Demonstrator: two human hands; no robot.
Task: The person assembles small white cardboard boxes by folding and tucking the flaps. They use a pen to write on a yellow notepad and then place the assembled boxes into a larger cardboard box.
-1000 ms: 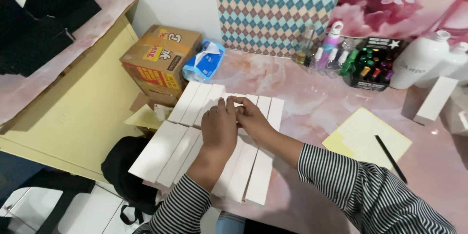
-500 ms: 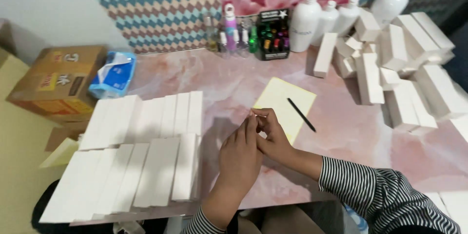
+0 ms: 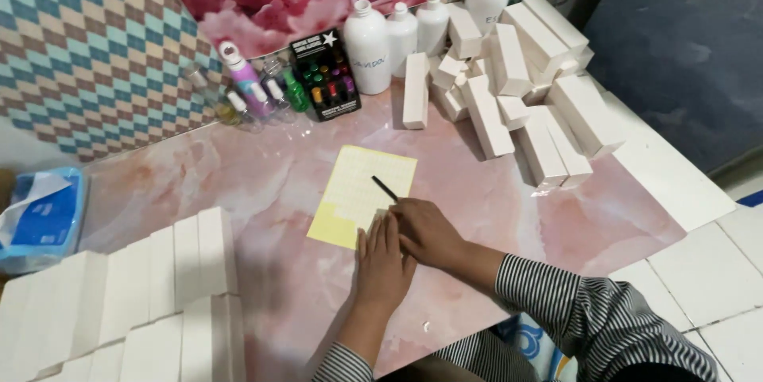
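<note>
- Left hand point(image 3: 383, 259) lies flat, fingers together, fingertips touching the yellow sheet point(image 3: 363, 193) mid-worktop point(image 3: 493, 215).
- Right hand point(image 3: 427, 227) rests loosely curled at the sheet's lower edge, beside the black pen point(image 3: 385, 188).

The left hand point(image 3: 383, 261) is laid flat, palm down, fingers extended and closed together. The right hand point(image 3: 429, 231) is curled beside it, touching, both forearms sleeved in stripes.

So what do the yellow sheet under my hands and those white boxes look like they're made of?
Yellow sheet: thin matte paper, probably a label sheet, with a faint grid of small rectangles. White boxes: likely matte paperboard cartons, with sharp folded edges and no shine.
</note>
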